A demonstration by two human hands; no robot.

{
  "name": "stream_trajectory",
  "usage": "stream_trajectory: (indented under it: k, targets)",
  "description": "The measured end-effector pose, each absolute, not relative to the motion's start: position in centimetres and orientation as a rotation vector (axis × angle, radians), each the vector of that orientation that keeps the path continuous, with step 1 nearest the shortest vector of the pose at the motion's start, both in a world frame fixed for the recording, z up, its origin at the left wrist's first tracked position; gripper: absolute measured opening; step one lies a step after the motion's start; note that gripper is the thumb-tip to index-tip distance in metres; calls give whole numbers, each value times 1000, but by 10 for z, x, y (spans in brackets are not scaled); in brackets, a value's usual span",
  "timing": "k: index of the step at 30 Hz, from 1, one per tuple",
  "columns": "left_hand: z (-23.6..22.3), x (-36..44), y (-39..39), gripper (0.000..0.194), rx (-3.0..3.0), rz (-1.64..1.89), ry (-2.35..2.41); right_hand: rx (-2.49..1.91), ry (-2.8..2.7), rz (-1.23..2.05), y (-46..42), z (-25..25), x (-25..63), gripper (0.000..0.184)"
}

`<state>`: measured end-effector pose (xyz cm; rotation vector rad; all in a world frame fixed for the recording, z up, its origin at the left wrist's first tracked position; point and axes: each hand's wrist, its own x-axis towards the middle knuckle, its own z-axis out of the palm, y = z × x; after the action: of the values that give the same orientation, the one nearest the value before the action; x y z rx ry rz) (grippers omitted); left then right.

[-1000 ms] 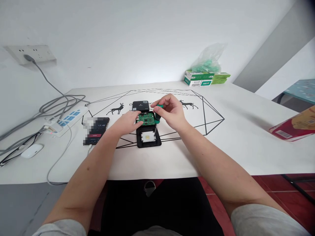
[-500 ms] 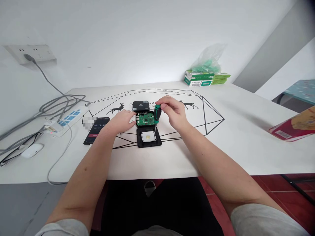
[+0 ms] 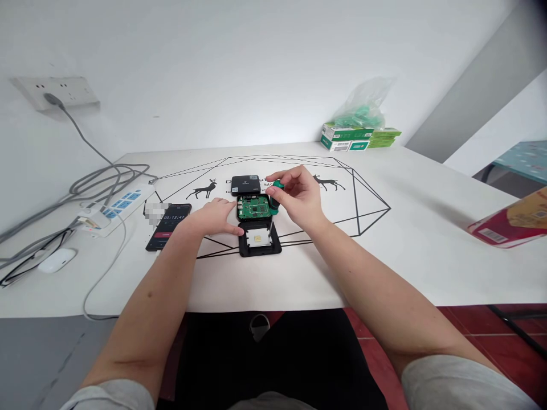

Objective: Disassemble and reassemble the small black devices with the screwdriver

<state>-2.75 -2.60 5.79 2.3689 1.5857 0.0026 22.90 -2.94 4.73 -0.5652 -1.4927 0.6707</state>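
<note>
My right hand [image 3: 301, 196] grips a green-and-black screwdriver [image 3: 276, 202], its shaft pointing down at the right edge of a silver metal plate [image 3: 257, 237]. That plate lies inside a black plastic cover [image 3: 277, 245] close to me on the table. With fingers apart, my left hand [image 3: 216, 217] rests to the left, its thumb at the cover's upper left corner. Just beyond the cover sits a green circuit board [image 3: 255, 208] in a black housing. A closed black box [image 3: 245, 184] with small labels lies behind it.
On the left are a phone [image 3: 171, 225] showing a timer, a power strip [image 3: 123, 208] with grey cables, and a white earbud case [image 3: 57, 260]. Green-and-white boxes [image 3: 347, 136] under a plastic bag [image 3: 365, 105] stand at the back right. A red-and-yellow package [image 3: 508, 222] lies far right.
My left hand has shifted down, bringing its thumb from beside the circuit board to the cover's corner. My right-hand fingers have changed position on the screwdriver, whose tip stays at the plate's right side.
</note>
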Motion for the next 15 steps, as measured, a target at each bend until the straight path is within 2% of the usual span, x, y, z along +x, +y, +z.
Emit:
stream_trajectory:
  k: [3, 8, 15]
  targets:
    - [60, -26, -26, 79, 2434, -93, 1596, -550, -1500, 569, -29, 46, 228, 43]
    - [65, -22, -29, 77, 2462, -223, 1580, -445, -1583, 331, -31, 45, 225, 22]
    - [59, -23, -27, 82, 2464, -238, 1622, -463, -1610, 311, -35, 44, 227, 26]
